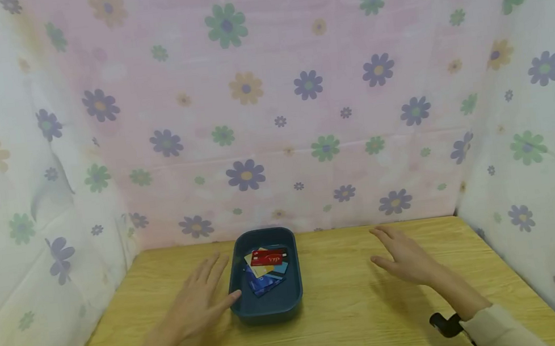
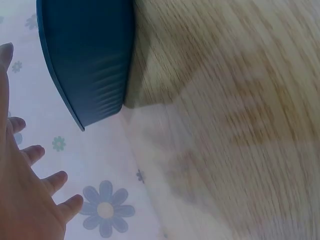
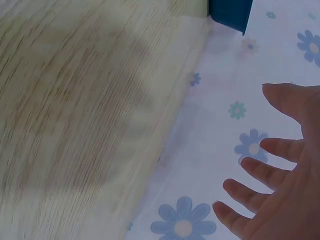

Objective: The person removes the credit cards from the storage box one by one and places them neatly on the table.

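A dark blue tray (image 1: 267, 307) sits at the middle of the wooden table (image 1: 356, 324), holding a red card (image 1: 269, 257) marked VIP on top of a few blue cards (image 1: 264, 281). My left hand (image 1: 201, 298) lies flat just left of the tray, fingers spread, thumb tip at the tray's rim. In the left wrist view the left hand (image 2: 25, 195) is open beside the tray's outer wall (image 2: 90, 60). My right hand (image 1: 404, 257) hovers open over the table to the right of the tray, well apart from it. In the right wrist view, the right hand (image 3: 272, 192) shows spread fingers.
Flowered cloth (image 1: 270, 111) walls the table at the back and on both sides. Bare wood lies in front of the tray and under the right hand. A corner of the tray (image 3: 230, 12) shows in the right wrist view.
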`<move>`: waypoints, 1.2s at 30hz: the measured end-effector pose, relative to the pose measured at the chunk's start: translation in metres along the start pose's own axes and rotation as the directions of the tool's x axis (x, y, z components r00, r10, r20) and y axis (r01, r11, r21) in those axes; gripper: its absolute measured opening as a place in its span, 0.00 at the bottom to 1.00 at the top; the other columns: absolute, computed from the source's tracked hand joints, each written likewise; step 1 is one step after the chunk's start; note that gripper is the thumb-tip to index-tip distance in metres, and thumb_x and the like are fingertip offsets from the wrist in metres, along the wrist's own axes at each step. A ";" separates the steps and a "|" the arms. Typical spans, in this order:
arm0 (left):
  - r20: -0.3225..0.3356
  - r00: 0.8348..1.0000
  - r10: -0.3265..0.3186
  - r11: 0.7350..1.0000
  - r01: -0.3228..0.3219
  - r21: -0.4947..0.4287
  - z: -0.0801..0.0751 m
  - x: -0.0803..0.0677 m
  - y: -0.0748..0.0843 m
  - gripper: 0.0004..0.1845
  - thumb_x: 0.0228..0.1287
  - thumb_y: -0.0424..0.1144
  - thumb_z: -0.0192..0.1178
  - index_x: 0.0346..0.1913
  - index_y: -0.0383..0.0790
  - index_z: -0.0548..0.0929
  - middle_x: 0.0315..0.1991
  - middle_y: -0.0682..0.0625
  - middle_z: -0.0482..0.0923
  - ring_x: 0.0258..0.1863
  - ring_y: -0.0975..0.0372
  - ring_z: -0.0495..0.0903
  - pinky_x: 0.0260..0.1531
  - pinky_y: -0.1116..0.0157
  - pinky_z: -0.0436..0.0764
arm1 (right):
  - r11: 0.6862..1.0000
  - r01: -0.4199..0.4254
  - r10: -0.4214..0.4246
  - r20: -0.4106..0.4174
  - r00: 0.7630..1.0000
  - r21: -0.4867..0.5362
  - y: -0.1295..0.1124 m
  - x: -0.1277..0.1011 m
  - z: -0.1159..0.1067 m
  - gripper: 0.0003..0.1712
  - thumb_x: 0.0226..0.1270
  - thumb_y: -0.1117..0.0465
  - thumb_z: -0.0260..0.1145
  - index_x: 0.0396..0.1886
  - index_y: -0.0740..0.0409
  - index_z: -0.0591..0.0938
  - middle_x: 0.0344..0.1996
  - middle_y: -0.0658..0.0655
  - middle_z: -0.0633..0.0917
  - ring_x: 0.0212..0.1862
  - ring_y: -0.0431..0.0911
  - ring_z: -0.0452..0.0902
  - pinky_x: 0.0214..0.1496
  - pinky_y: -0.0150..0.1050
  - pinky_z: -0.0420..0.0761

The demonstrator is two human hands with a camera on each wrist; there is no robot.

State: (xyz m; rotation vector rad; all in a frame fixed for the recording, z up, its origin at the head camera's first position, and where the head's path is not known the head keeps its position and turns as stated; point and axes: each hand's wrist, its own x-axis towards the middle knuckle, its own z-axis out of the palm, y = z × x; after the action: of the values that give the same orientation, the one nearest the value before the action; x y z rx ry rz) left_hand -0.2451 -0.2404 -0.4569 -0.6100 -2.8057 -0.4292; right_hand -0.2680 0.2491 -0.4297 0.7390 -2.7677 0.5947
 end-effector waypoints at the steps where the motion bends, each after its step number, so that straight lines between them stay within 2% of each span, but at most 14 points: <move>1: -0.001 1.000 0.000 1.000 0.000 -0.003 0.000 0.000 0.001 0.47 0.72 0.70 0.50 0.83 0.45 0.55 0.82 0.41 0.48 0.78 0.38 0.52 0.71 0.34 0.56 | 1.000 0.002 -0.002 0.003 1.000 0.006 -0.002 0.001 0.002 0.37 0.75 0.55 0.67 0.74 0.71 0.66 0.70 0.74 0.69 0.70 0.71 0.66 0.65 0.69 0.69; 9: -0.015 1.000 0.005 1.000 -0.005 -0.002 0.005 -0.002 0.008 0.50 0.71 0.69 0.52 0.83 0.41 0.53 0.82 0.41 0.51 0.78 0.38 0.54 0.71 0.36 0.59 | 0.999 0.028 -0.028 -0.001 1.000 0.026 -0.016 0.009 0.010 0.35 0.75 0.56 0.67 0.73 0.70 0.69 0.69 0.72 0.72 0.68 0.69 0.68 0.63 0.67 0.72; 12: -0.004 1.000 -0.004 1.000 0.004 -0.008 0.007 -0.004 0.010 0.50 0.71 0.68 0.55 0.83 0.42 0.51 0.82 0.41 0.50 0.78 0.39 0.54 0.71 0.36 0.58 | 0.999 0.039 -0.039 0.006 0.999 0.034 -0.021 0.012 0.011 0.34 0.75 0.55 0.66 0.73 0.69 0.69 0.68 0.71 0.73 0.68 0.69 0.69 0.63 0.66 0.73; 17: 0.010 1.000 -0.002 1.000 0.002 -0.024 0.008 -0.005 0.015 0.51 0.71 0.67 0.56 0.82 0.38 0.52 0.82 0.40 0.50 0.78 0.39 0.55 0.71 0.37 0.60 | 0.997 0.040 -0.042 0.026 0.999 0.060 -0.028 0.017 0.015 0.34 0.75 0.56 0.66 0.73 0.69 0.69 0.68 0.70 0.73 0.68 0.67 0.70 0.64 0.65 0.73; 26: 0.097 0.993 -0.064 0.996 0.070 -0.059 0.013 -0.006 0.023 0.54 0.69 0.72 0.53 0.83 0.39 0.49 0.83 0.40 0.46 0.79 0.43 0.53 0.72 0.40 0.62 | 0.992 0.033 -0.043 0.084 0.996 0.120 -0.040 0.027 0.023 0.35 0.77 0.54 0.64 0.75 0.66 0.67 0.70 0.69 0.72 0.70 0.66 0.69 0.66 0.64 0.72; 36: 0.150 0.983 -0.109 0.991 0.118 -0.058 0.018 -0.006 0.030 0.58 0.67 0.74 0.52 0.82 0.32 0.49 0.83 0.41 0.41 0.80 0.44 0.51 0.72 0.43 0.62 | 0.988 0.040 -0.059 0.127 0.990 0.148 -0.056 0.042 0.028 0.35 0.78 0.52 0.63 0.76 0.63 0.67 0.71 0.66 0.72 0.71 0.63 0.67 0.68 0.62 0.71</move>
State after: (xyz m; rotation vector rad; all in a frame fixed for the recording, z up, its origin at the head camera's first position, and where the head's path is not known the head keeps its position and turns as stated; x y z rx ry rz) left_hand -0.2298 -0.2100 -0.4686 -0.5159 -2.9879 -0.5213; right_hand -0.2776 0.1747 -0.4238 0.9064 -2.8379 0.7700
